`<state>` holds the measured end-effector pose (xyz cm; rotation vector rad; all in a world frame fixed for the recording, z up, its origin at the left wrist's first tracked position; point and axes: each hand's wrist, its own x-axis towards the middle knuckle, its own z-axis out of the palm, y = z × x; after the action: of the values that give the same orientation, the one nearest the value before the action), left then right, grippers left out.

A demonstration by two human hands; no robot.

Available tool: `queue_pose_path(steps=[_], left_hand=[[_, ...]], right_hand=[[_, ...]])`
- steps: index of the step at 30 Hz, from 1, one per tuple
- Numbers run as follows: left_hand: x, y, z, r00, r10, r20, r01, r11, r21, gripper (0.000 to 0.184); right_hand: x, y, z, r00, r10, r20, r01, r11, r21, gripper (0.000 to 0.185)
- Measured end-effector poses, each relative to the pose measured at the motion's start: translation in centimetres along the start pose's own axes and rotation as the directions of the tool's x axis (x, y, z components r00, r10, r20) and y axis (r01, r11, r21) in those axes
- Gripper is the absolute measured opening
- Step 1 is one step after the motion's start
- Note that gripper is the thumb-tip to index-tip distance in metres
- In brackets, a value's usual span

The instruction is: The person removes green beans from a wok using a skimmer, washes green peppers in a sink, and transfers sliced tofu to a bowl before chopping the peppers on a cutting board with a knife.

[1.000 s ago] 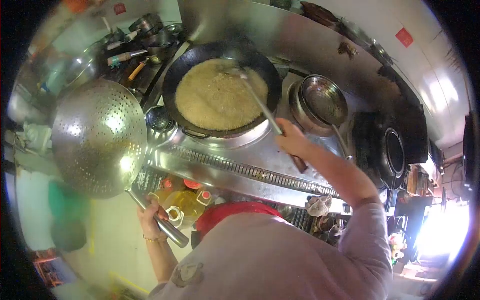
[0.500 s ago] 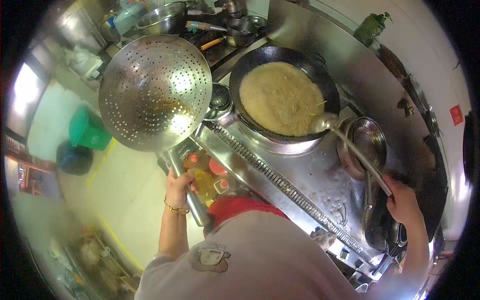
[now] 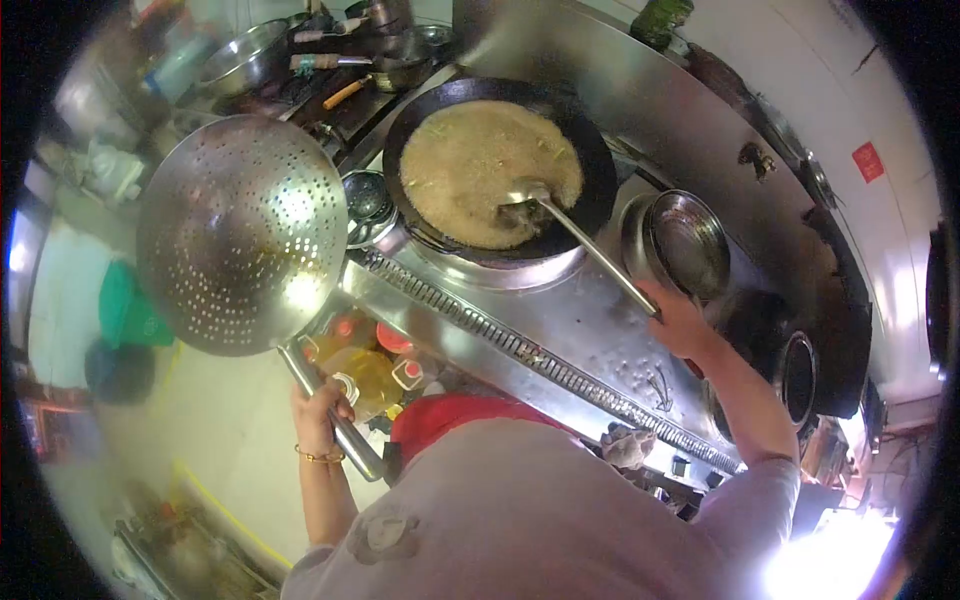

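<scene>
My left hand [image 3: 322,412] is wrapped round the metal handle of a big perforated strainer [image 3: 243,235], held up over the floor to the left of the stove. In my right hand [image 3: 680,322] is the long handle of a steel ladle [image 3: 598,250], its bowl dipping into the foaming, light-brown liquid [image 3: 480,165]. That liquid fills much of a black wok [image 3: 597,190], which sits on a burner ring. The strainer's bowl faces me and holds no food that I can see.
A slotted drain channel [image 3: 510,345] runs along the stove's front edge. Right of the wok stands a round pan with a mesh strainer [image 3: 690,245]. Oil bottles [image 3: 362,378] are below the edge. Several pans and a steel bowl [image 3: 245,60] are at the back left.
The ladle's bowl has moved from the wok's right rim into the liquid, and my right hand has come nearer the wok. The strainer stays in my left hand. The camera view has shifted.
</scene>
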<state>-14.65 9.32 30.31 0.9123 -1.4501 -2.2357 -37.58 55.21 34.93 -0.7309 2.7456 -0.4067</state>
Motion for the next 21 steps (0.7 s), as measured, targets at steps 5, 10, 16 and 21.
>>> queue_pose_path(steps=[5, 10, 16, 21], left_hand=[[-0.1, 0.1, -0.4, 1.0, 0.001, -0.012, -0.001, 1.0, 0.004, 0.023], [-0.2, 0.4, -0.7, 1.0, -0.011, -0.015, 0.011, 1.0, -0.009, 0.021], [-0.3, 0.6, -1.3, 1.0, 0.01, 0.005, -0.01, 1.0, -0.006, 0.025], [-0.5, 0.7, -1.8, 1.0, -0.005, -0.018, 0.005, 1.0, -0.028, 0.025]], right_hand=[[3.2, -2.8, 3.0, 0.961, 0.232, 0.149, -0.275, 0.852, 0.446, 0.061], [5.3, -3.2, 6.1, 0.972, 0.22, 0.078, -0.211, 0.688, 0.694, 0.062], [7.4, -3.4, 4.4, 0.966, 0.256, -0.032, -0.123, 0.564, 0.816, 0.064], [10.4, -1.9, 2.4, 0.948, 0.309, -0.076, -0.109, 0.54, 0.835, 0.064]])
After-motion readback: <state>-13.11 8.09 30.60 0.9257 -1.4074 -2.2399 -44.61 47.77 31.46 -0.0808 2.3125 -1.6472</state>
